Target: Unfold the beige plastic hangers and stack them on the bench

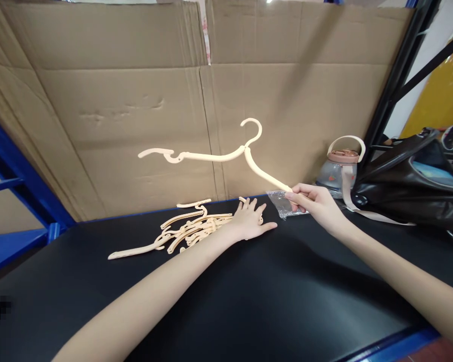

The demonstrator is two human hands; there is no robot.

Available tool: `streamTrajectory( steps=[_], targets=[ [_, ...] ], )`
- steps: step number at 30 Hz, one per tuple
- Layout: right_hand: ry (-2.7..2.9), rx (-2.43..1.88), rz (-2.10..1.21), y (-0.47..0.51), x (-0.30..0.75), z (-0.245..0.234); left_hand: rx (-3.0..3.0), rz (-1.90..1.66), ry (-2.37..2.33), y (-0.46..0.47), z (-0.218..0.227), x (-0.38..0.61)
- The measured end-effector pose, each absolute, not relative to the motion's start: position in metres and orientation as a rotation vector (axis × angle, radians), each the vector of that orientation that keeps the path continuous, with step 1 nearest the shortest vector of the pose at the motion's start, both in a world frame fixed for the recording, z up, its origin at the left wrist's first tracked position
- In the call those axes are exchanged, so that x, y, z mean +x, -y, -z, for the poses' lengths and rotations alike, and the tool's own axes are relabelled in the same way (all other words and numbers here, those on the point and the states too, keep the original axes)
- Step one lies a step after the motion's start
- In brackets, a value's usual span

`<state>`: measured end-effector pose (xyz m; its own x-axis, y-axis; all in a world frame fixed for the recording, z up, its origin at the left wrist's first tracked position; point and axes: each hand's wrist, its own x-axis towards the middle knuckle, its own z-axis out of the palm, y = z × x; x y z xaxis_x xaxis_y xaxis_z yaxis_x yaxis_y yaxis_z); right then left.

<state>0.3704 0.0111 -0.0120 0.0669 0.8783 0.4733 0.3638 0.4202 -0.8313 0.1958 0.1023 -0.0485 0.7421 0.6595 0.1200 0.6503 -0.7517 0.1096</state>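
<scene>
A cream folding clothes hanger (213,158) is up in the air before the cardboard, its hook at the top and its far-left end piece bent at a joint. My right hand (314,201) pinches the tip of its right arm between thumb and fingers. On the black tabletop lies a jumbled pile of similar cream hangers (191,232). My left hand (251,221) rests over the right end of that pile, fingers spread, palm down, hiding part of it. Whether the left palm presses on a hanger cannot be made out.
Behind the black table (249,301) stands a cardboard wall (128,110). A clear plastic bag (281,205) lies under my right hand. At the right are a water bottle (334,171) with a strap and a dark leather bag (396,176). Blue frame posts (7,156) stand left.
</scene>
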Motion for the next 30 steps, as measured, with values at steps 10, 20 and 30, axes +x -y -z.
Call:
streamTrajectory(
  steps=[10, 20, 30],
  targets=[
    [1.561, -1.178, -0.56, -0.012, 0.371, 0.013, 2.81, -0.165, -1.47, -0.11, 0.057, 0.148],
    [1.645, -1.327, -0.554, -0.024, 0.373, 0.025, 2.723, -0.362, -1.79, -0.14, 0.04, 0.094],
    [1.681, -1.375, -0.467, -0.03, 0.376, 0.033, 2.727, -0.387, -1.693, -0.156, 0.044, 0.08]
  ],
)
